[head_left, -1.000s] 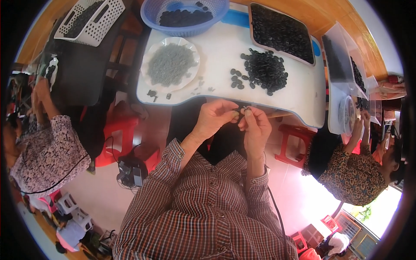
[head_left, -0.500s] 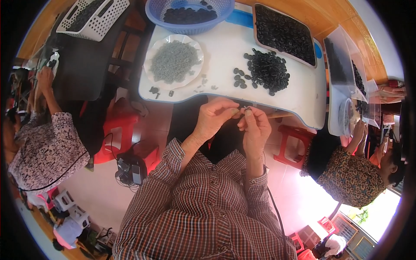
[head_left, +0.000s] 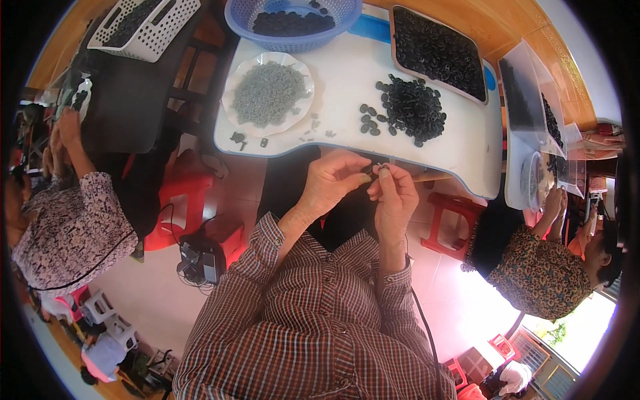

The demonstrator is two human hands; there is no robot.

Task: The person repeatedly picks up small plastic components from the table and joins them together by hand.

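In front of the table's near edge my left hand [head_left: 333,179] and my right hand [head_left: 395,193] meet, fingertips almost touching. Each is closed in a pinch. Between the left thumb and fingers a small black piece [head_left: 367,170] shows. A tiny pale bit sticks up at the right fingertips; the rest of what they pinch is covered by the fingers. Beyond the hands lies a pile of small black oval pieces [head_left: 415,110]. To its left stands a white scalloped plate [head_left: 309,100] heaped with small grey pieces [head_left: 267,93].
The white table [head_left: 340,67] also carries a blue-purple basket [head_left: 293,44] and a tray [head_left: 437,53], both holding black pieces. Red stools [head_left: 453,223] stand on either side. Co-workers sit left [head_left: 73,227] and right [head_left: 543,270]. A cable [head_left: 427,327] hangs by my right side.
My hands stay nearly in place, with only a slight shift of the fingers. The co-worker's hand at left has moved a little.
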